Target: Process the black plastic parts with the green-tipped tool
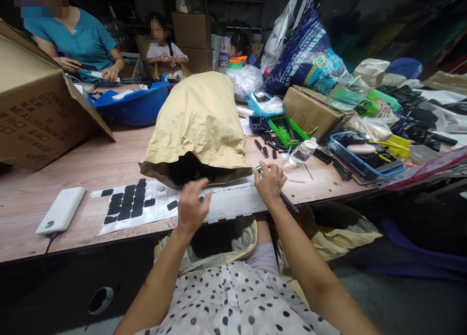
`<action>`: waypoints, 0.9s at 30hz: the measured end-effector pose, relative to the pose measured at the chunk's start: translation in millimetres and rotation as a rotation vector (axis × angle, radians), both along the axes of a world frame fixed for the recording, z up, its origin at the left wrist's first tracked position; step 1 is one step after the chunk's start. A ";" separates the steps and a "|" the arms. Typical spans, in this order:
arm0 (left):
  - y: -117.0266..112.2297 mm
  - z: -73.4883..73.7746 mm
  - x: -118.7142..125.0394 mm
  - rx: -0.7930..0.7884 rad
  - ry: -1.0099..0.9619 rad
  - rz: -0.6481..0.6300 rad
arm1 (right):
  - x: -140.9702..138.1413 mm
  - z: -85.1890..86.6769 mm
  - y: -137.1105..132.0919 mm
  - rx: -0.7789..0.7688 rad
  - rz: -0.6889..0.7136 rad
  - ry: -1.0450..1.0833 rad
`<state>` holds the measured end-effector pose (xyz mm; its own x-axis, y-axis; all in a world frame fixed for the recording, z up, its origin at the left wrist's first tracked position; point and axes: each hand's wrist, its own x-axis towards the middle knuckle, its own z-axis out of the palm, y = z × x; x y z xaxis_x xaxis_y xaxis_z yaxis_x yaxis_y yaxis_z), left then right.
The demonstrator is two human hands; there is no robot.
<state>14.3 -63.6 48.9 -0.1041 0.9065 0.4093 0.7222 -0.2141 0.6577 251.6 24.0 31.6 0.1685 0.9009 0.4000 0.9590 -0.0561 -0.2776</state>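
My left hand (193, 204) is above the near edge of a white sheet, thumb and fingers apart, with nothing visible in it. It is just in front of the open mouth of a large brown paper sack (200, 112) lying on the table. My right hand (270, 182) is by the sack's right corner, fingers curled; a small shiny piece with a yellow-green bit (258, 170) shows at its fingertips, its kind unclear. A black rod (290, 203) lies beneath my right wrist. Black rounded pads (128, 202) stick to a white backing sheet (160, 222) on the left.
A white power bank (62, 209) with a cable lies left. Behind are a cardboard box (44, 101) and blue basin (136, 106). To the right stand a clear bottle (302, 153), green tray (288, 131) and blue basket (367, 160). An open sack (222, 252) is at my lap. Several people sit opposite.
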 end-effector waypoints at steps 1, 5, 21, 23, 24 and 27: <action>15.2 8.8 -5.6 0.113 0.011 0.153 | -13.9 8.6 -0.5 0.072 0.093 0.022; 70.4 26.1 -30.2 0.272 0.054 0.409 | -78.1 34.3 6.5 0.130 0.573 0.084; 166.6 64.6 -76.4 -0.172 -0.233 -0.068 | -44.5 86.2 163.2 -0.293 0.539 0.614; 166.6 60.0 -79.4 -0.203 -0.250 -0.126 | -50.7 85.3 167.0 -0.338 0.460 0.515; 165.3 56.6 -82.2 -0.197 -0.244 -0.155 | -53.1 84.7 164.5 -0.289 0.435 0.448; 163.2 47.3 -91.8 -0.118 -0.261 -0.184 | -56.7 83.0 140.6 -0.003 0.488 0.168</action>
<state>-77.5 99.6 96.2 -0.0216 0.9592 0.2818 0.4824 -0.2369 0.8433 194.9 164.6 114.6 -0.2097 0.8918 0.4010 0.8161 0.3855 -0.4305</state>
